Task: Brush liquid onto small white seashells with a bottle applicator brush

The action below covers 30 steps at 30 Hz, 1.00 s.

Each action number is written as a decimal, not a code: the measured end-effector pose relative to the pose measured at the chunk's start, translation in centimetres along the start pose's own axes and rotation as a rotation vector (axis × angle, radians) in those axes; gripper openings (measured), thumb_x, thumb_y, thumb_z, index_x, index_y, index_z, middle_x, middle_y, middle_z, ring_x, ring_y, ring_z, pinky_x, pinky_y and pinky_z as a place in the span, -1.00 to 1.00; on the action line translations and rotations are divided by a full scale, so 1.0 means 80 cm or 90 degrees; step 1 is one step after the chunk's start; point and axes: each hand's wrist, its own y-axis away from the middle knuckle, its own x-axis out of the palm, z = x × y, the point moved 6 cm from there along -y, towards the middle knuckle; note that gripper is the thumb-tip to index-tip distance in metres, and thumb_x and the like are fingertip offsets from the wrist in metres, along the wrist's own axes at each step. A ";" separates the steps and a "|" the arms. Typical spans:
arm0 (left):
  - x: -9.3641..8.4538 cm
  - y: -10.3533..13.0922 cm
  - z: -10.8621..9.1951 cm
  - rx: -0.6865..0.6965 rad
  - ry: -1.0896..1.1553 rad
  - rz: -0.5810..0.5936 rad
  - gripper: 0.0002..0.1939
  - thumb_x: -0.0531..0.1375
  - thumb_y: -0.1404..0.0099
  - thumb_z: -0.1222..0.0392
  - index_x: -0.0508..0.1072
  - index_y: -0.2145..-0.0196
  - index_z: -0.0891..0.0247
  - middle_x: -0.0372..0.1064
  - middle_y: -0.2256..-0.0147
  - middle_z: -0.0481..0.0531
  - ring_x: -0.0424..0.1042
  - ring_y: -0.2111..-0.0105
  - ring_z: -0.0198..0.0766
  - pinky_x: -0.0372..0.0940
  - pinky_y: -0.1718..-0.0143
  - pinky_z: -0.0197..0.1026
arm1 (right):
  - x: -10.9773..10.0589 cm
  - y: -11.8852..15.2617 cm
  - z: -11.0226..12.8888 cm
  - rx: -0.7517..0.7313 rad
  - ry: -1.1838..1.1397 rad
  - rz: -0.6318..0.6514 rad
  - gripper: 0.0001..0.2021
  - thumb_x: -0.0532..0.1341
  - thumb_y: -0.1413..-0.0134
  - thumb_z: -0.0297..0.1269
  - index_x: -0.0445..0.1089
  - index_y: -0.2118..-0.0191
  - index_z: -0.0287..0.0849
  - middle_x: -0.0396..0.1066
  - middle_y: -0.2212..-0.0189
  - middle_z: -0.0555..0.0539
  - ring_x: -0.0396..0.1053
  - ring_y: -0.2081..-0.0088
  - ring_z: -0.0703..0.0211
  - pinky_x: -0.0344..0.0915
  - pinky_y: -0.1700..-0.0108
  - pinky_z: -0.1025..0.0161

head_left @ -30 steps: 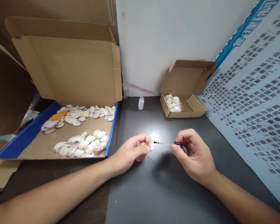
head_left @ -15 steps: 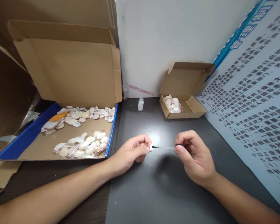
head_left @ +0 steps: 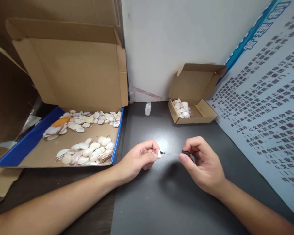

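L forearm in from lower L, L hand in thumb-to-index pinch. R forearm in from lower R, R hand pinching too. Both bare, approx. level, facing e/o, apart.

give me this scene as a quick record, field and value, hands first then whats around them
left hand: pinching a small white shell
right hand: holding a thin brush by its black cap
brush tip: at the shell's edge; contact too fine to tell
bottle: small, upright, uncapped, beyond the hands
blue-sided box: open, at left, holding two groups of shells and an orange piece
small cardboard box: open, beyond the right hand, shells in its left part
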 end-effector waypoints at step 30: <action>0.000 0.000 0.000 -0.012 -0.005 -0.007 -0.82 0.24 -0.22 0.15 0.31 0.37 0.25 0.04 0.56 -0.21 -0.06 0.60 -0.46 -0.16 0.55 -0.27 | -0.002 -0.001 0.004 0.009 -0.016 -0.006 -0.92 0.15 -0.23 -0.38 0.23 0.26 -0.05 0.22 0.51 0.11 0.18 0.55 0.32 0.17 0.53 0.35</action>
